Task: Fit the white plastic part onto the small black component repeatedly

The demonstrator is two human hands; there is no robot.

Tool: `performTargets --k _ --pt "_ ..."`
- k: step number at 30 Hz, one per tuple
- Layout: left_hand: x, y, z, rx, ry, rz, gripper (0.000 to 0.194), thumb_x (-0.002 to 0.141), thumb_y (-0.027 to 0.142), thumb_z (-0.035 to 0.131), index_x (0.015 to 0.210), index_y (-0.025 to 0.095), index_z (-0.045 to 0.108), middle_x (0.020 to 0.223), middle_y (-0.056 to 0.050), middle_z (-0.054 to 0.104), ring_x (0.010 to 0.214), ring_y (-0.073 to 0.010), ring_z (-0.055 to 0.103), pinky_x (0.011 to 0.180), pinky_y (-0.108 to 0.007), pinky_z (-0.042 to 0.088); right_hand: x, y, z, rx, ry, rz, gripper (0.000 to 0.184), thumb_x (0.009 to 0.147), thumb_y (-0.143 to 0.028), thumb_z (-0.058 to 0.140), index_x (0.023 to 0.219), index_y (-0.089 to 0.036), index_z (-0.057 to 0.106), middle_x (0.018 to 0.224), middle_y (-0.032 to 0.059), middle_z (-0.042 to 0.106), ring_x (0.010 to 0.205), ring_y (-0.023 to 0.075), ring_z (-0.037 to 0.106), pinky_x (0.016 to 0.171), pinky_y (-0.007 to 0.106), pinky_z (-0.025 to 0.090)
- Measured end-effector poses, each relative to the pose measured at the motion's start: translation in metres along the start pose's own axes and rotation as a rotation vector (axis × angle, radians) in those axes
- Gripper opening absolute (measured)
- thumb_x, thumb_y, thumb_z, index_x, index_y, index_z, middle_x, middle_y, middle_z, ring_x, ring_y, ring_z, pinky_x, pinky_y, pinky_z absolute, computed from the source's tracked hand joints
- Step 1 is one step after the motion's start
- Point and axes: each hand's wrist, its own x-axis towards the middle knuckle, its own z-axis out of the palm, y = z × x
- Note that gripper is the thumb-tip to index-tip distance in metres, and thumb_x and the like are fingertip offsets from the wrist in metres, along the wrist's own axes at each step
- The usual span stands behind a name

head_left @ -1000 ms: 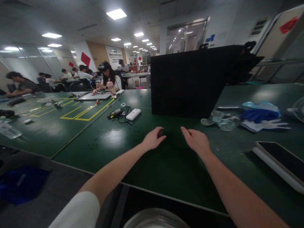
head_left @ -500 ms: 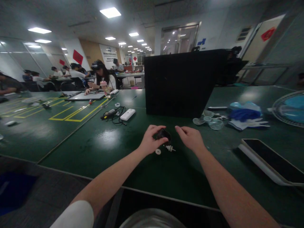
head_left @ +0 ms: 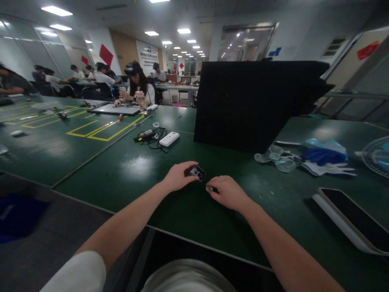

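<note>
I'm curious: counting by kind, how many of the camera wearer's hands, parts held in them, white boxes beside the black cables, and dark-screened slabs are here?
Bare hands: 2 (left hand, right hand)
Held parts: 2 (dark mechanical part, small pale part)
White rounded box: 1
Dark-screened pale-edged slab: 1
Total: 6

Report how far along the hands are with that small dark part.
Looks done: both pieces appear gripped. In hand: the left hand holds the small dark part, its inner side showing; the right hand seems to pinch a small pale piece. Left: the pieces are apart, so the work looks unfinished, but how much remains I cannot tell.
</note>
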Motion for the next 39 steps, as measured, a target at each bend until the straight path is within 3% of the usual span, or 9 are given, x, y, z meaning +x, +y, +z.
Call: performTargets --k 7,14,19,23,26,28,31,34,39 --pt "-0.003 -0.001 0.007 0.019 -0.012 -0.039 0.057 0.077 0.039 0.079 0.130 0.028 0.062 0.118 -0.003 0.072 0.101 -0.0217 0.069 0.093 -0.037 0.055 -0.004 -0.006 -0.013 0.061 0.394 0.099 0.024 0.094 -0.037 0.056 0.100 -0.025 0.075 0.108 0.0061 0.075 0.098 0.0236 0.068 0.088 0.039 0.050" --pt "-0.005 -0.002 0.024 -0.041 -0.099 -0.012 0.054 0.076 0.035 0.078 0.127 0.025 0.063 0.109 -0.003 0.075 0.095 -0.0201 0.071 0.091 -0.035 0.056 0.007 -0.012 0.001 0.030 0.293 -0.081 0.024 0.098 -0.031 0.054 0.105 -0.027 0.077 0.116 0.0057 0.074 0.105 0.0236 0.066 0.093 0.043 0.048" --pt "-0.006 -0.006 0.029 -0.064 -0.099 -0.055 0.056 0.074 0.034 0.080 0.126 0.024 0.063 0.103 -0.004 0.076 0.093 -0.0209 0.072 0.089 -0.036 0.057 0.008 -0.010 0.003 0.002 0.241 -0.113 0.024 0.097 -0.029 0.055 0.106 -0.029 0.078 0.122 0.0041 0.072 0.107 0.0252 0.063 0.091 0.046 0.050" --pt "-0.005 -0.005 0.026 -0.006 -0.076 -0.067 0.057 0.074 0.037 0.080 0.128 0.027 0.063 0.103 -0.003 0.076 0.094 -0.0218 0.072 0.090 -0.037 0.057 0.000 0.001 -0.008 0.008 0.322 -0.040 0.022 0.095 -0.032 0.057 0.102 -0.028 0.078 0.132 0.0054 0.065 0.117 0.0282 0.057 0.094 0.047 0.050" --pt "-0.004 -0.004 0.022 0.054 -0.059 -0.077 0.056 0.077 0.037 0.078 0.130 0.030 0.062 0.105 -0.002 0.076 0.097 -0.0230 0.072 0.089 -0.038 0.057 -0.010 0.019 -0.023 -0.010 0.395 0.139 0.025 0.094 -0.033 0.055 0.106 -0.025 0.075 0.119 0.0076 0.069 0.108 0.0259 0.061 0.089 0.042 0.051" --pt "-0.004 -0.004 0.020 0.099 -0.043 -0.078 0.055 0.078 0.036 0.077 0.130 0.030 0.062 0.107 -0.003 0.075 0.097 -0.0234 0.072 0.087 -0.037 0.057 -0.014 0.029 -0.032 -0.027 0.338 0.267 0.027 0.092 -0.037 0.056 0.108 -0.024 0.074 0.108 0.0063 0.071 0.093 0.0232 0.065 0.077 0.037 0.051" --pt "-0.004 -0.002 0.018 0.139 -0.015 -0.078 0.054 0.079 0.034 0.076 0.131 0.029 0.061 0.106 -0.003 0.075 0.094 -0.0225 0.072 0.084 -0.036 0.057 -0.017 0.035 -0.040 -0.040 0.116 0.387 0.034 0.086 -0.052 0.062 0.105 -0.026 0.075 0.089 0.0040 0.072 0.072 0.0204 0.064 0.060 0.033 0.045" --pt "-0.004 0.000 0.015 0.162 0.017 -0.070 0.052 0.080 0.035 0.075 0.130 0.028 0.061 0.102 -0.002 0.075 0.091 -0.0222 0.072 0.088 -0.037 0.055 -0.014 0.029 -0.037 -0.006 -0.070 0.450 0.047 0.081 -0.064 0.062 0.106 -0.026 0.073 0.080 0.0040 0.071 0.066 0.0199 0.063 0.053 0.030 0.041" --pt "-0.004 0.003 0.015 0.188 0.021 -0.042 0.050 0.081 0.035 0.075 0.129 0.027 0.061 0.103 -0.003 0.075 0.094 -0.0232 0.071 0.097 -0.040 0.050 -0.008 0.022 -0.018 -0.016 -0.117 0.440 0.032 0.084 -0.044 0.065 0.111 -0.027 0.071 0.097 0.0051 0.073 0.081 0.0226 0.066 0.060 0.031 0.046"
